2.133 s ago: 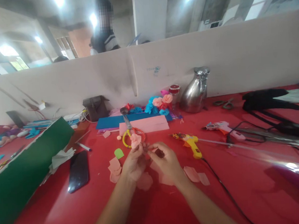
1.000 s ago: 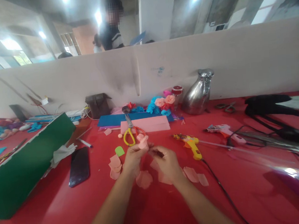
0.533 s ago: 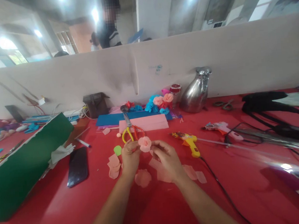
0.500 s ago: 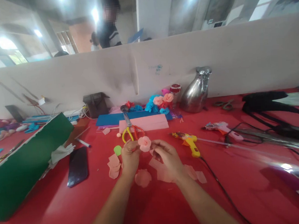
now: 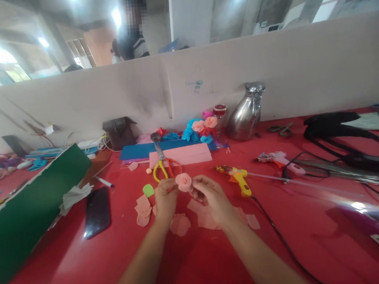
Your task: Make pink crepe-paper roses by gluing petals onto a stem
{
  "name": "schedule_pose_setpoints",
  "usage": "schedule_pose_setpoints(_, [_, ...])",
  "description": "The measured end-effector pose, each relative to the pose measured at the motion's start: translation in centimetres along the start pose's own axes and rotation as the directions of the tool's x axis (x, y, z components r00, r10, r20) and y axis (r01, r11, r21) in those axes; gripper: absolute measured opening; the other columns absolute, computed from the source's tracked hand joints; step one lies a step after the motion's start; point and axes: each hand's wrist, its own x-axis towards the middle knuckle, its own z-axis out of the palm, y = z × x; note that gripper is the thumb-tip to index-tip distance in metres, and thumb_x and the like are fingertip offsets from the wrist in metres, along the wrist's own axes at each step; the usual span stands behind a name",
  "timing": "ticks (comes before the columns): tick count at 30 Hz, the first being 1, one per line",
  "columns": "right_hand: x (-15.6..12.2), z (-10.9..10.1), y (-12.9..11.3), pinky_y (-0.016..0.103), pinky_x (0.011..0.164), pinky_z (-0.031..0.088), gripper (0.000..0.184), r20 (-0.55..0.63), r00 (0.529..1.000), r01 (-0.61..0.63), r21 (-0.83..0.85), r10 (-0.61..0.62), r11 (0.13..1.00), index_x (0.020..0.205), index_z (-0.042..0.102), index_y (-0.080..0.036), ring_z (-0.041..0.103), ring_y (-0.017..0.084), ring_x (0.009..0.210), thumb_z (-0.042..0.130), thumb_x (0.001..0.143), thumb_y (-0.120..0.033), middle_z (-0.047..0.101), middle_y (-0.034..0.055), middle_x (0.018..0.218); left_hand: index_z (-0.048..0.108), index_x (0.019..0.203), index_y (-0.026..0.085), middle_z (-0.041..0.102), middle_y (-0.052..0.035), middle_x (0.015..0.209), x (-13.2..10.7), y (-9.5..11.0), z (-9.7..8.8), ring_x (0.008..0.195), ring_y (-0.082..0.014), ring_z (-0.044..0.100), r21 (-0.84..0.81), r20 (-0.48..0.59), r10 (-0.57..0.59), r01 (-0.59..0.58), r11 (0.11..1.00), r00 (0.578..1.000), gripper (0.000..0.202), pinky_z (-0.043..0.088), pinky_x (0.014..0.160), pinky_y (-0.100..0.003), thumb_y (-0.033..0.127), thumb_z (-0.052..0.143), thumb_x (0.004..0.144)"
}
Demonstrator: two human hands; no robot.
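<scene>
Between my two hands is a pink paper flower (image 5: 184, 182), its round petals facing up. My left hand (image 5: 165, 199) pinches its left edge with closed fingers. From the other side my right hand (image 5: 210, 195) grips it with thumb and fingertips. Cut pink paper petals (image 5: 143, 209) lie left of my left hand, beside a light green paper piece (image 5: 148, 190). More pink petals (image 5: 180, 225) rest on the table below the flower, and pink paper pieces (image 5: 206, 219) lie partly under my right hand. Scissors with yellow and red handles (image 5: 160, 170) lie just beyond my hands.
A yellow glue gun (image 5: 240, 179) with a black cord lies to the right, a pink-white one (image 5: 279, 159) farther off. A steel jug (image 5: 245, 113) and finished paper flowers (image 5: 201, 128) stand by the partition. A phone (image 5: 96, 212) and green board (image 5: 40, 210) are at left.
The flower has turned slightly between my fingers, both hands keeping their hold. The whole view has shifted a little; the things on the table stay in place.
</scene>
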Motion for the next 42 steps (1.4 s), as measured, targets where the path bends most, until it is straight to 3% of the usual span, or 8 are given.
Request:
schedule_pose_setpoints(12, [-0.06,0.33,-0.08,0.025,0.045,0.016,0.017,-0.028,0.999,0.041,-0.016,-0.042,0.999,0.067,0.054,-0.019,0.028,0.007,0.045,0.061,0.072,-0.033,0.041,-0.0062,0.049,0.071,0.062,0.024,0.068,-0.0008,0.07,0.02,-0.19,0.11,0.073,-0.0186,0.054,0.051,-0.016,0.03,-0.029,0.998,0.999,0.026,0.039,0.072,-0.029,0.002,0.057,0.058])
schedule_pose_setpoints(19, [-0.04,0.18,0.16,0.026,0.045,0.016,0.019,-0.008,0.999,0.034,-0.036,-0.035,0.999,0.064,0.055,-0.019,0.028,0.008,0.046,0.059,0.073,-0.036,0.04,-0.0053,0.049,0.07,0.065,0.021,0.069,-0.0022,0.072,-0.02,-0.13,-0.01,0.073,-0.0181,0.057,0.305,-0.011,0.118,-0.109,0.946,0.993,0.021,0.043,0.07,-0.031,0.009,0.052,0.064])
schedule_pose_setpoints(24, [-0.11,0.38,-0.09,0.026,0.045,0.017,0.015,-0.046,0.999,0.023,-0.103,-0.028,0.994,0.067,0.059,-0.018,0.029,0.007,0.046,0.063,0.068,-0.032,0.046,-0.0042,0.053,0.067,0.061,0.02,0.069,-0.0019,0.071,-0.01,-0.21,-0.11,0.072,-0.0174,0.058,0.392,-0.016,0.216,-0.193,0.899,0.976,0.02,0.044,0.068,-0.03,0.008,0.051,0.066])
schedule_pose_setpoints(35, [-0.04,0.28,0.21,0.027,0.047,0.016,0.016,0.008,1.0,-0.025,0.016,0.025,1.0,0.066,0.06,-0.018,0.028,0.007,0.046,0.06,0.07,-0.033,0.04,-0.0059,0.048,0.067,0.065,0.02,0.068,-0.0016,0.072,-0.16,-0.16,0.05,0.072,-0.017,0.059,0.413,-0.043,0.281,-0.24,0.879,0.959,0.022,0.045,0.067,-0.029,0.005,0.05,0.066])
schedule_pose_setpoints(42, [0.0,0.21,0.22,0.026,0.046,0.012,0.016,0.017,0.999,-0.049,0.005,0.049,0.999,0.067,0.06,-0.016,0.025,0.006,0.046,0.063,0.069,-0.031,0.039,-0.006,0.05,0.066,0.065,0.02,0.068,-0.0015,0.072,-0.24,-0.07,0.19,0.07,-0.0165,0.059,0.42,-0.035,0.318,-0.275,0.865,0.948,0.022,0.045,0.066,-0.029,0.004,0.051,0.066])
